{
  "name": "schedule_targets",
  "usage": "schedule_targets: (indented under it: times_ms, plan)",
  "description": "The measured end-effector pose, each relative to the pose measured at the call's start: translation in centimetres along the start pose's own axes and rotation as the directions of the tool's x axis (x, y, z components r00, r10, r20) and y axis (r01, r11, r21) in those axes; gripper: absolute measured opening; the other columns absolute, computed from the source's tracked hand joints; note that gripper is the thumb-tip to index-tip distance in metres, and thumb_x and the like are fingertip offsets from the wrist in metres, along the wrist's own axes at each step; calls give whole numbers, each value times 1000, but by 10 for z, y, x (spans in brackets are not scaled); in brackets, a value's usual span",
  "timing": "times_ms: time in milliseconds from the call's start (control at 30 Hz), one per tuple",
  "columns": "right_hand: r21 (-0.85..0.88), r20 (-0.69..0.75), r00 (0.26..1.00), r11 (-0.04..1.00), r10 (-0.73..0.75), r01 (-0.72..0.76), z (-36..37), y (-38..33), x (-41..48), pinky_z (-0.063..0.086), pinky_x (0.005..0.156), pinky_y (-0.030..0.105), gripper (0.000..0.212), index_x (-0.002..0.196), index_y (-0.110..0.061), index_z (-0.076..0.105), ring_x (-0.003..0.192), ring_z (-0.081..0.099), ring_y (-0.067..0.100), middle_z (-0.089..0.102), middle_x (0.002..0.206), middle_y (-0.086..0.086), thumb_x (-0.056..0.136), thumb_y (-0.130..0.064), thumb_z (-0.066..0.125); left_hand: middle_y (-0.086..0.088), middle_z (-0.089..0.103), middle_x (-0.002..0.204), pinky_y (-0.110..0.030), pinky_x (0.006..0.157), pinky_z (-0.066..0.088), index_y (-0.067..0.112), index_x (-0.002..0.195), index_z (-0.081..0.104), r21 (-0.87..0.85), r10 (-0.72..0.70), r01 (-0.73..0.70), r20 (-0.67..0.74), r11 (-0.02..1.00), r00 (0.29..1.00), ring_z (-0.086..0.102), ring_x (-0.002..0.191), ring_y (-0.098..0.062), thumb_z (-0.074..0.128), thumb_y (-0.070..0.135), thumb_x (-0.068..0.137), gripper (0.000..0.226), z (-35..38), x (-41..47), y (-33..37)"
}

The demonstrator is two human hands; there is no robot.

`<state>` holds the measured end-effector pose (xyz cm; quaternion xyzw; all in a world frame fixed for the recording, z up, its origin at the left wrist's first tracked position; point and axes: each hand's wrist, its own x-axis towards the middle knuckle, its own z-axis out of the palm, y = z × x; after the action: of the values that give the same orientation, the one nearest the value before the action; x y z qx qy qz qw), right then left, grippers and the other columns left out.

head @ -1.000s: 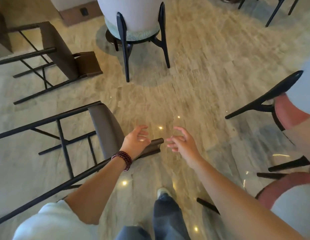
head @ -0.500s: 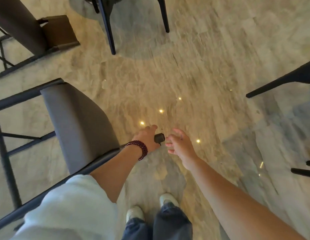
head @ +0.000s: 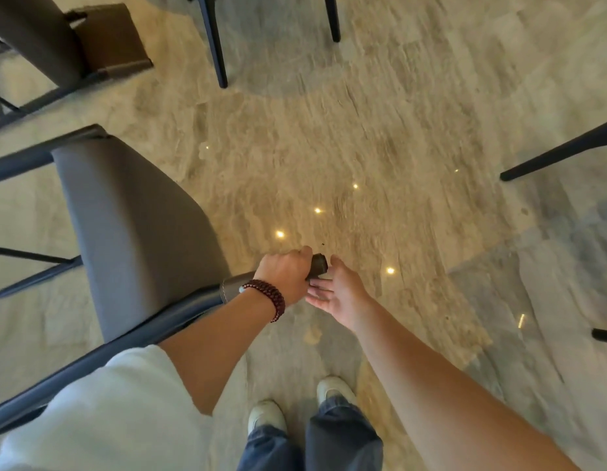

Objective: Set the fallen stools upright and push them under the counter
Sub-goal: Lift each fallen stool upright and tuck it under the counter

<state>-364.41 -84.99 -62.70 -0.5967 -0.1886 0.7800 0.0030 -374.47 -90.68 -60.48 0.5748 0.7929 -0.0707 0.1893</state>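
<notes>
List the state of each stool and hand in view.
near stool: lying on its side, held by its backrest.
far stool: lying on its side, untouched.
left hand: gripping the near stool's backrest.
right hand: open, beside the backrest's end.

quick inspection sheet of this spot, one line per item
surface: polished marble floor, small light reflections on it
job's things: near stool lying on its side; second stool also down, top left
clutter: nothing seen
grippers: left hand grips the near stool's backrest end; right hand open beside it, contact unclear
cables: nothing seen
surroundings: dark chair legs ahead and at right; person's shoes at bottom
</notes>
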Motion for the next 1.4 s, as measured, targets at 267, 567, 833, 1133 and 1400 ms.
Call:
schedule_targets:
  times_ms: [267, 567, 833, 1133, 1400]
  plan:
    - [343, 122, 992, 936, 43, -83, 60, 20, -18, 46, 101, 44, 50, 129, -2, 50, 111, 56, 32, 60, 118, 21, 99, -41, 41, -3, 65, 95, -30, 62, 45, 12, 110, 47, 17, -6, 8, -128, 1000, 992, 63, 76, -25, 49, 27, 89, 26, -79, -43, -40]
    - [94, 189, 975, 991, -113, 97, 147, -18, -97, 45, 103, 47, 15, 100, -4, 53, 89, 58, 29, 58, 96, 20, 93, -8, 41, -1, 63, 98, -34, 68, 49, 14, 118, 45, -9, -61, 61, -183, 998, 981, 63, 79, -27, 49, 29, 90, 32, -169, -123, -84]
    - [-219, 318, 936, 949, -150, 226, 250, -20, -206, 53, 89, 39, 20, 86, 0, 54, 114, 57, 37, 55, 106, 28, 97, -7, 39, -1, 65, 92, -30, 67, 46, 17, 111, 50, -127, -251, 223, -301, 967, 920, 63, 79, -26, 51, 39, 90, 31, -268, -229, -151]
    - [-591, 461, 876, 689, -139, 421, 369, 26, -323, 49, 98, 42, 35, 119, -1, 51, 100, 53, 23, 52, 110, 13, 94, -25, 42, 2, 65, 87, -26, 65, 47, 25, 104, 52, -235, -558, 507, -321, 829, 765, 58, 75, -17, 58, 43, 85, 27, -341, -371, -227]
    - [-682, 689, 712, 213, -132, 699, 430, 101, -413, 33, 106, 35, 82, 143, 8, 26, 130, 42, 26, 42, 145, 14, 95, -58, 34, 4, 54, 72, -23, 60, 39, 22, 93, 54, -421, -748, 619, -351, 663, 563, 52, 67, -17, 70, 40, 79, 28, -368, -508, -281]
